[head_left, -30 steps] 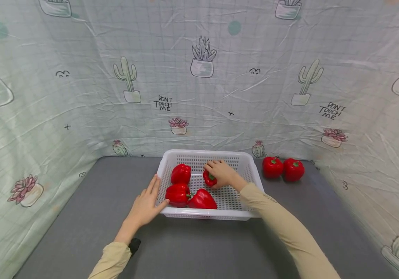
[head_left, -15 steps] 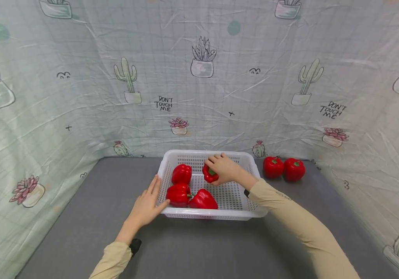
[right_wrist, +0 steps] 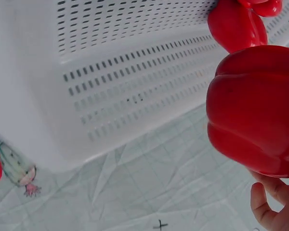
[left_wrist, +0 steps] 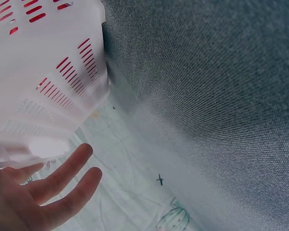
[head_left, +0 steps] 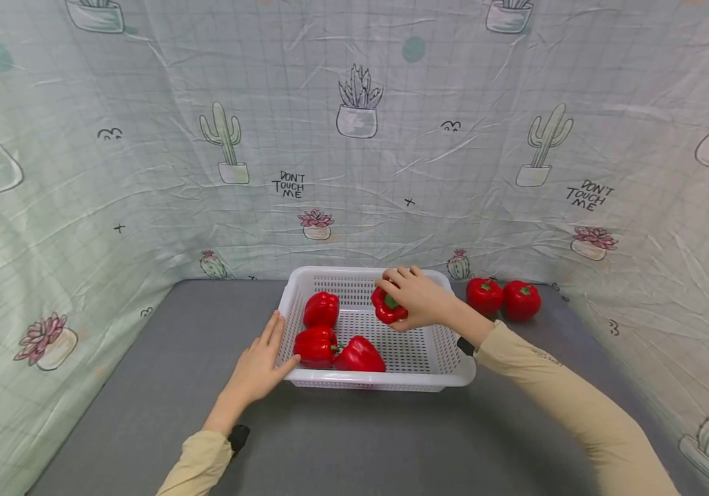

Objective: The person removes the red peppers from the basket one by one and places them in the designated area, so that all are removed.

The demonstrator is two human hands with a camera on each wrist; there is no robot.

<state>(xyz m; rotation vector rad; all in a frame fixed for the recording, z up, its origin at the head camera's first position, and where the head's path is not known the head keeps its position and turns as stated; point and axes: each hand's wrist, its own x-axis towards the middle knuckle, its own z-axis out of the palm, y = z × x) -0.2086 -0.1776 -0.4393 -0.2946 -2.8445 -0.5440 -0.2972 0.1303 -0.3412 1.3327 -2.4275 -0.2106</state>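
My right hand [head_left: 419,297] grips a red bell pepper [head_left: 386,308] above the right half of a white perforated basket [head_left: 391,378]. In the right wrist view that bell pepper [right_wrist: 255,113] fills the right side, with curled fingertips [right_wrist: 261,204] below it. Three more red bell peppers lie inside the basket's left half: one at the back [head_left: 322,310], one at the front left [head_left: 315,346] and one tipped beside it [head_left: 361,355]. Against the basket's left rim rests my left hand [head_left: 258,362], its fingers straight; the left wrist view shows fingers [left_wrist: 70,168] along the outer wall.
Two red bell peppers, a nearer-in one [head_left: 484,297] and an outer one [head_left: 521,301], stand on the grey tabletop [head_left: 354,441] right of the basket. A cactus-printed cloth [head_left: 242,227] hangs close behind the basket and along both sides.
My right hand has lifted the bell pepper off the basket floor and moved it rightward. The left hand stays in place on the rim.
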